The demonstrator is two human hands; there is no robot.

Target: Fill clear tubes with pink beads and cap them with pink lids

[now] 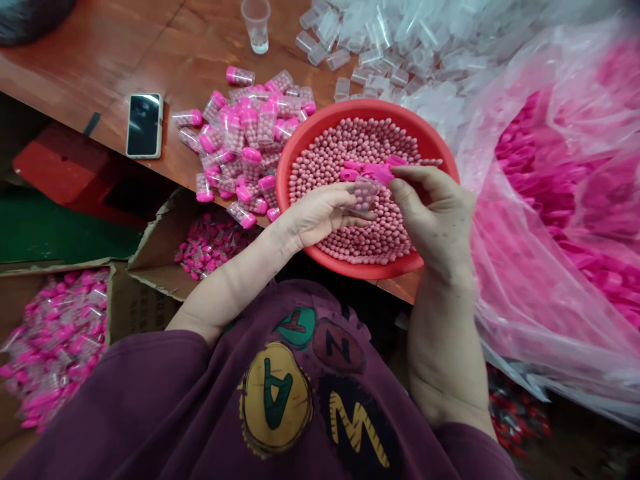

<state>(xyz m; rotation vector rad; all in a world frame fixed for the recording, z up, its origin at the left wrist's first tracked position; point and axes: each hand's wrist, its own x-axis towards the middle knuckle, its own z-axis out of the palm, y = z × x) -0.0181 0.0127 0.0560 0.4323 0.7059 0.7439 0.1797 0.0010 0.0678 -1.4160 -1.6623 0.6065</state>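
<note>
Over a red basin [440, 137] of small pink balls [325, 160], my left hand [325, 210] is closed around a clear plastic tube [364, 195] with pink balls inside. My right hand [433, 207] pinches a bright pink plastic cap [383, 172] between thumb and fingers, just above the tube's upper end. Whether cap and tube touch, I cannot tell. More pink caps [349, 172] lie on the balls behind my hands. To the left of the basin is a heap of filled, pink-capped tubes [250, 133].
Loose clear tubes [370, 40] are piled at the back right. A plastic bag [530, 267] of pink caps bulges at the right. Cardboard boxes [120, 300] of capped tubes stand lower left. A phone [144, 127] and a plastic cup [257, 27] are on the wooden table [90, 53].
</note>
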